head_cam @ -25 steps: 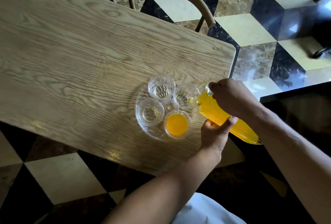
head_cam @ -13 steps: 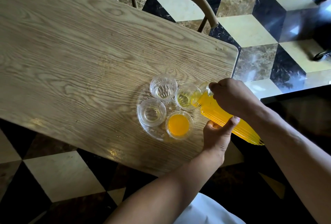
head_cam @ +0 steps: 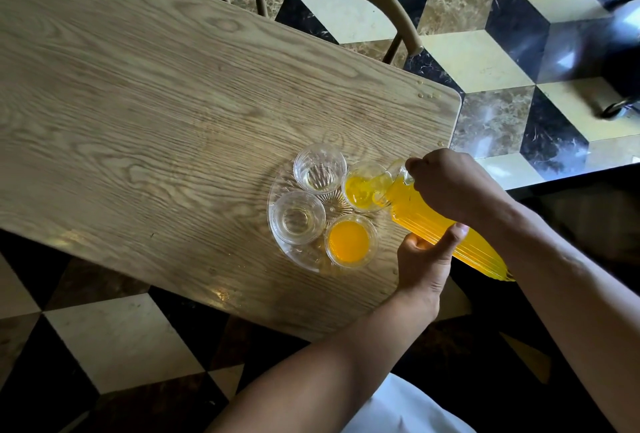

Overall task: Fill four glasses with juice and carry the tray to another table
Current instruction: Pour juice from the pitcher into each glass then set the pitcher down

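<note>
My right hand (head_cam: 450,186) grips the neck of a ribbed glass bottle of orange juice (head_cam: 446,231), tilted with its mouth at the rim of the glass at three o'clock (head_cam: 363,186) on the clear round tray (head_cam: 298,256). Juice swirls in that glass. My left hand (head_cam: 424,259) cups the bottle's body from below. The glass at five o'clock (head_cam: 349,241) is full; those at twelve (head_cam: 319,167) and nine (head_cam: 297,217) are empty. The tray sits on a wooden table (head_cam: 156,103).
</note>
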{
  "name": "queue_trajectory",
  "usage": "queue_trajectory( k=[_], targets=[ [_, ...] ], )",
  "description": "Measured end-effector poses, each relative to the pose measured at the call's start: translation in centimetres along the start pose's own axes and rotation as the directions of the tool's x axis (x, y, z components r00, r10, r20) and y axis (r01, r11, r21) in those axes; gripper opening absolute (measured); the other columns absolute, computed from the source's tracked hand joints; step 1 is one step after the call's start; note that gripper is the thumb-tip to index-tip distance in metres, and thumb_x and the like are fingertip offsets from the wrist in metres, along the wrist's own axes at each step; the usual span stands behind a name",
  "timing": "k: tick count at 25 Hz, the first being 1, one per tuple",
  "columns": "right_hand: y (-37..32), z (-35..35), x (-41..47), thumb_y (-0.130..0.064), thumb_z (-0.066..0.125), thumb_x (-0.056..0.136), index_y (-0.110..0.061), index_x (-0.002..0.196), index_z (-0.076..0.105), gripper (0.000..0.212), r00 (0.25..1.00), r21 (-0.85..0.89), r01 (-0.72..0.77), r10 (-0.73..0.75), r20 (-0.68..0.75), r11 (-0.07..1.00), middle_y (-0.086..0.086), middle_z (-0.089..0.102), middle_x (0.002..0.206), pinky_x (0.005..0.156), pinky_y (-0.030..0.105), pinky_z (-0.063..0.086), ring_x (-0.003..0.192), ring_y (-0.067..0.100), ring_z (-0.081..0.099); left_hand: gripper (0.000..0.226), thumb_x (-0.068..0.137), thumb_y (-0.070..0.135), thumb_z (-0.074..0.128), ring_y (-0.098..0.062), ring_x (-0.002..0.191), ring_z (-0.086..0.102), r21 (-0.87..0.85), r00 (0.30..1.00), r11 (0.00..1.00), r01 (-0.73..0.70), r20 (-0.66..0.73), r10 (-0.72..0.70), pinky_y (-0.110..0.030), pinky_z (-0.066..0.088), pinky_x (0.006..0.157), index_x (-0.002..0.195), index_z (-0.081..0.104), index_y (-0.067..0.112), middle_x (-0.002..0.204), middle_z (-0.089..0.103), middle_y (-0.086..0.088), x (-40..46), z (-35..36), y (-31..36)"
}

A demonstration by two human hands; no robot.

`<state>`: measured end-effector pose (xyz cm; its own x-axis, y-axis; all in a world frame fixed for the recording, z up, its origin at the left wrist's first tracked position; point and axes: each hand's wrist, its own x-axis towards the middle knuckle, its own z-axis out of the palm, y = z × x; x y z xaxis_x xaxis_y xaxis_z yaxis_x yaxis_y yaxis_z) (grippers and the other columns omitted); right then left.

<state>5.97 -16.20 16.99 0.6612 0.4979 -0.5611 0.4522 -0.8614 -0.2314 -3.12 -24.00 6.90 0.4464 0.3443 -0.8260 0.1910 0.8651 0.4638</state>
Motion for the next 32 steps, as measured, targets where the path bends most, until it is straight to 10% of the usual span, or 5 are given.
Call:
queue_trajectory(
  k=[25, 32],
  targets=[
    [-0.8, -0.6, -1.0, -0.034, 0.04, 0.102, -0.001, 0.088, 0.067, 0.045, 1.0, -0.037, -0.014, 0.014, -0.011, 0.999, 0.019, 0.069, 0.091, 0.057, 0.031, 0.04, 0.072, 0.033, 0.056, 0.107, 0.013, 0.082, 0.087, -0.018, 0.083, 0.045, -0.027, 0.998, 0.999, 0.038, 0.058, -0.037, -0.038, 0.045, 0.074, 0.089, 0.053, 0.015, 0.085, 0.052, -0.006, -1.1, -0.4, 0.5],
    [-0.4, -0.1, -1.1, -0.027, 0.039, 0.098, -0.007, 0.088, 0.065, 0.035, 1.0, 0.0, 0.017, -0.017, -0.015, 1.0, 0.015, 0.073, 0.091, 0.07, 0.041, 0.056, 0.078, 0.035, 0.068, 0.101, 0.011, 0.076, 0.089, -0.018, 0.082, 0.044, -0.044, 0.995, 0.996, 0.076, 0.063, -0.073, -0.049, 0.051, 0.101, 0.085, 0.051, 0.018, 0.084, 0.052, -0.001, -0.7, -1.3, 0.3]
  ],
)
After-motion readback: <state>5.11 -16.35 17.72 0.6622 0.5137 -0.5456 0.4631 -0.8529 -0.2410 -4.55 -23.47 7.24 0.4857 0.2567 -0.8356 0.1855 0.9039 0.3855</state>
